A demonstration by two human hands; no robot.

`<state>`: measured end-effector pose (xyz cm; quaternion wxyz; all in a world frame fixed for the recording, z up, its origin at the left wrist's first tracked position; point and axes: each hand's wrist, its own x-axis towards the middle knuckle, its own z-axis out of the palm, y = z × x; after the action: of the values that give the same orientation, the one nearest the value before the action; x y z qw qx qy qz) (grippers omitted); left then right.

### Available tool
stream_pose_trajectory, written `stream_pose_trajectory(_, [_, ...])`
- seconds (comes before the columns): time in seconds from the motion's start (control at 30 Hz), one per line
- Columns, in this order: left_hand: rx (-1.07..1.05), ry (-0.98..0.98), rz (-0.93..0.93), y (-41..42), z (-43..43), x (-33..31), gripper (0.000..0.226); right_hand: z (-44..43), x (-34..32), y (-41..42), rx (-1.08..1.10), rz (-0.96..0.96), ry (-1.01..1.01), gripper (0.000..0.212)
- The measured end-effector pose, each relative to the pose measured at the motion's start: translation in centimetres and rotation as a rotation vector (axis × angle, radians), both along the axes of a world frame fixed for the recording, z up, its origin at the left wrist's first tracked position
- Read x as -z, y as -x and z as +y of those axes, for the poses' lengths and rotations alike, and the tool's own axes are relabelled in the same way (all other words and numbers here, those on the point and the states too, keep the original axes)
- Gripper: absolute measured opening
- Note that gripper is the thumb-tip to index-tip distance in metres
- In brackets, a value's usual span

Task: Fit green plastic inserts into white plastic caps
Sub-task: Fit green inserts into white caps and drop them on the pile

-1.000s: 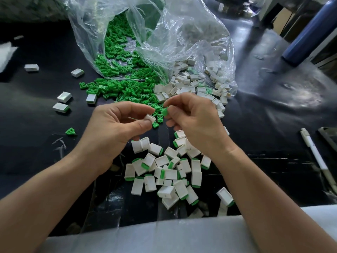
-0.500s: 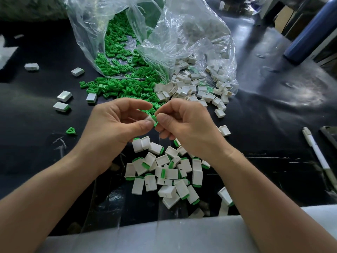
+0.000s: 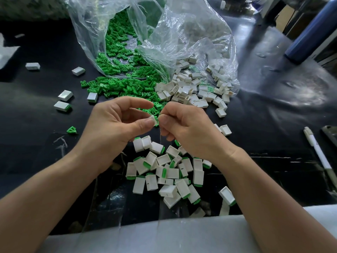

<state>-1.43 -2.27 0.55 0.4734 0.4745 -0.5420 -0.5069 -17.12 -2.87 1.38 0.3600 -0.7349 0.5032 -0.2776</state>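
Caught mid-fit, by the look of it. Pinching one small white rectangular plastic cap between thumb and forefinger of the left hand, probably to give a steady socket to push against. Meeting it from the other side with thumb and forefinger of the right hand pressed together on a small green plastic insert. Only a sliver of green showing, so can't tell how far in yet. Other fingers on both sides loosely curled, tucked out of the way, gripping nothing.

Doing all this in the air above the glossy black tabletop, right between supply and output. Short reach either way, presumably.

Just beyond the fingertips, spilling from a crumpled clear plastic bag: a heap of loose green inserts on the left, a heap of empty white caps on the right, touching in the middle. Handy for grabbing one of each, same-side hand.

Directly below the wrists: a pile of finished white caps with green ends, likely just dropped straight down once done. A few finished strays off to the left, plus a lone green triangular insert.

Well apart on the right: a white pen and a dark blue cylinder, apparently not part of the job. Pale foam sheet along the near edge, maybe to cushion the forearms.

Loads left in both heaps, so nowhere near done.
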Motion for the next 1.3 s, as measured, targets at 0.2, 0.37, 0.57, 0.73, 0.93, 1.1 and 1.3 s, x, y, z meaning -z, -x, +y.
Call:
stream_pose_trajectory(0.2, [0.043,0.040,-0.084,-0.35,-0.11,-0.23,0.035,0.29,-0.33,0.06,-0.075,0.163,0.113,0.018])
stream_pose_trajectory(0.37, [0.095,0.066,-0.165,-0.42,0.23,-0.16,0.039,0.59,-0.50,-0.12,-0.139,0.346,0.193,0.018])
stream_pose_trajectory(0.57, [0.134,0.124,-0.251,-0.54,0.21,-0.06,0.045,0.69,-0.77,-0.03,-0.199,0.416,0.202,0.018])
stream_pose_trajectory(0.73, [0.185,0.150,-0.285,-0.55,0.63,-0.21,0.042,0.87,-0.68,-0.32,-0.240,0.458,0.213,0.017])
stream_pose_trajectory(0.93, [0.103,0.032,-0.014,-0.51,-0.01,-0.53,0.045,0.68,-0.46,-0.17,-0.082,0.139,0.173,0.018])
stream_pose_trajectory(1.1, [0.091,-0.013,0.142,-0.35,-0.07,-0.47,0.044,0.34,-0.40,0.18,0.039,-0.122,-0.028,0.033])
stream_pose_trajectory(1.3, [0.114,-0.012,0.206,-0.07,0.08,-0.42,0.039,0.30,-0.33,-0.59,-0.034,-0.452,-0.515,0.055])
